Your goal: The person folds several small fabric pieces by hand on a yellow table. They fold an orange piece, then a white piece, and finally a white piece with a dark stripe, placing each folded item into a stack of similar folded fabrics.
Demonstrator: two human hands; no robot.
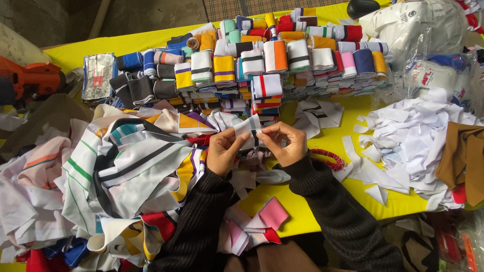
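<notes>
Both hands meet over the yellow table (322, 138), pinching one small white fabric strip (248, 125) with dark stripes between them. Nearest the camera, at the table's front edge, lie loose pink and white pieces (262, 217) between the two black sleeves. Just beyond them the left hand (222, 151) has thumb and fingers closed on the strip's lower left end, while the right hand (285, 142) curls its fingertips shut on the strip's right end — the strip stands up above the knuckles, slightly bent over at the top. Beside the right wrist, on the table, rests a red ring-shaped band (328, 158).

Left of the hands a large heap of striped collar pieces (126, 166) spills across the table in white, black, yellow and green. Right of the hands, a pile of white cut scraps (408, 146) spreads out, with brown cloth (464, 158) lying at its far right side.

Beyond the strip, toward the table's far edge, folded striped bands sit in stacked rows (262, 65) — orange, navy, white, teal, yellow. Clear plastic bags (418, 30) of white material sit at the table's far right corner, and an orange tool (30, 80) lies off its far left end.
</notes>
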